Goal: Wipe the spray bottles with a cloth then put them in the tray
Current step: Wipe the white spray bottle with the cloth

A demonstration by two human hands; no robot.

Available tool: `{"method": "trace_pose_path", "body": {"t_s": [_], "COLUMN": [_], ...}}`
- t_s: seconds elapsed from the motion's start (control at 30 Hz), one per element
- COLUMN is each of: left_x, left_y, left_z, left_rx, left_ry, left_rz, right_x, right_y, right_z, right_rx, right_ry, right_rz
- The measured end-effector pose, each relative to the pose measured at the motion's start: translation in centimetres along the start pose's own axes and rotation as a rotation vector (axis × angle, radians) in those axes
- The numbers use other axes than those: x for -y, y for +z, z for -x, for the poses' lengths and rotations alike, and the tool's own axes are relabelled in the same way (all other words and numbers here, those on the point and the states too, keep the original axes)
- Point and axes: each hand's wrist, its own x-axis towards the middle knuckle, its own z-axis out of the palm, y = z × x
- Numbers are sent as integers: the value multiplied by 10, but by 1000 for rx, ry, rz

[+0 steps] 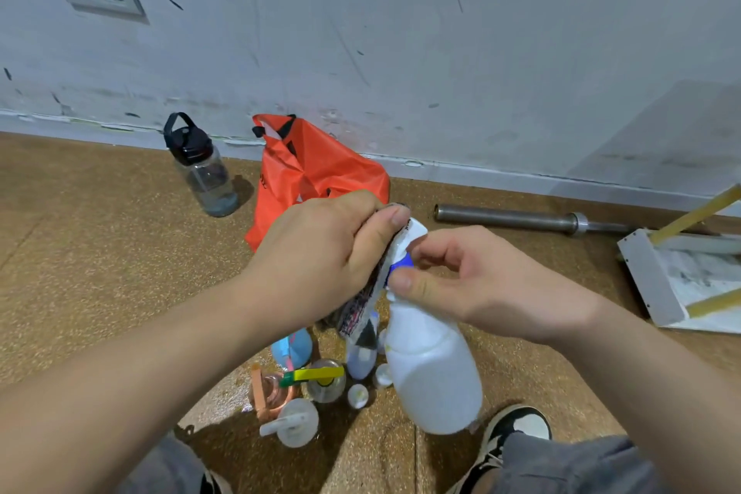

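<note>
The spray bottle (433,369) is held mid-frame, its long axis rising from the base at lower centre to the head, which points toward the wall. The right hand (493,285) pinches its blue collar with narrow fingers (405,281). The left hand (320,253), beside the head, grips the cloth (361,305) against it.

Counting now: one big white spray bottle (433,365) in front of the orange bag (316,168). There's a huddle of smaller bottles (324,377) nearer me than the bag. I make out five, plus two small white caps (357,395). One cloth (361,305). One water bottle (204,168) left of the bag. One metal bar (509,217) and one tray (649,281) to its right.
</note>
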Motion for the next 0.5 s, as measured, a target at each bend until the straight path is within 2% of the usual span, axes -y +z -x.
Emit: {"method": "trace_pose_path", "body": {"t_s": [0.07,0.2,0.27,0.4,0.47,0.5], "left_x": [0,1,0,-9,-8,-7], "left_y": [-2,-2,-2,1,1,-1], "left_z": [-2,-4,-3,6,6,5], "left_rx": [-21,-55,-44,84,185,236], "left_ry": [-19,-85,-72,197,347,362], "left_rz": [0,96,39,-343,-373,-333], "right_x": [3,0,-3,-7,-5,-5], "right_y": [-3,9,17,19,21,23], "right_z": [2,-2,-3,0,4,5], "right_rx": [12,-96,-113,-93,-31,-17], "right_ry": [-46,-82,-88,3,24,29], "right_rz": [70,89,63,102,159,180]}}
